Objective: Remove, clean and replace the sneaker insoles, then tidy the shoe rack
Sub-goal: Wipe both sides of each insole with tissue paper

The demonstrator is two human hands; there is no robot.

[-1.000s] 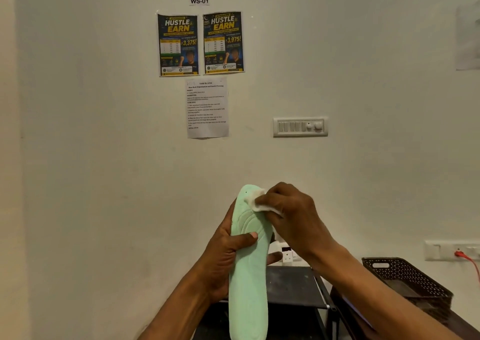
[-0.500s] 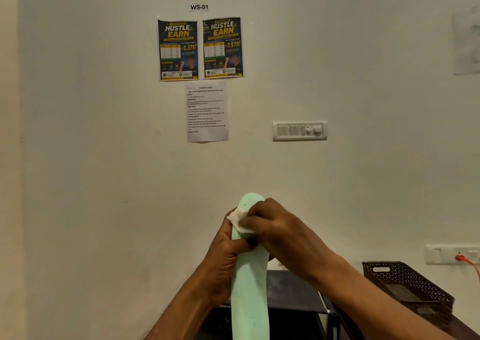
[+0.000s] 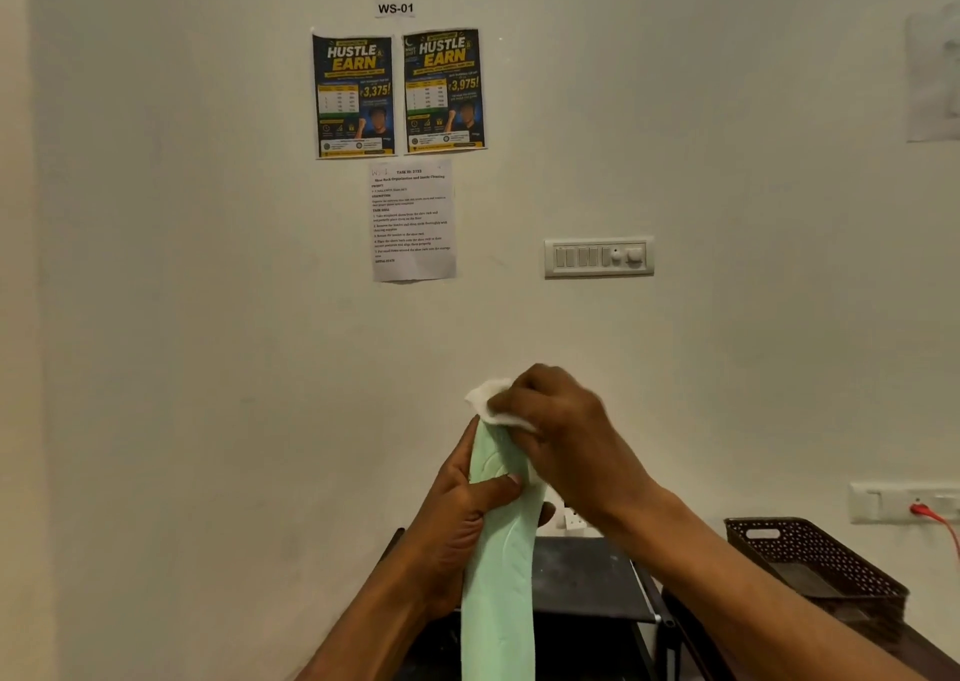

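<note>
A pale green sneaker insole [image 3: 498, 597] stands upright in front of me, its lower end leaving the frame at the bottom. My left hand [image 3: 462, 519] grips it around the middle, thumb across the front. My right hand [image 3: 561, 431] holds a white wipe [image 3: 493, 402] and covers the insole's top end with it, so the tip is hidden. The black shoe rack [image 3: 587, 576] shows behind and below my hands; no shoes are visible.
A dark perforated basket [image 3: 815, 571] sits on a surface at the lower right. A wall socket with a red cable [image 3: 930, 511] is above it. Posters, a task sheet [image 3: 413, 220] and a switch panel [image 3: 598, 257] hang on the wall ahead.
My right hand with the wipe slid from the right side of the insole's upper part across to the left and up over its tip. The left hand kept its grip.
</note>
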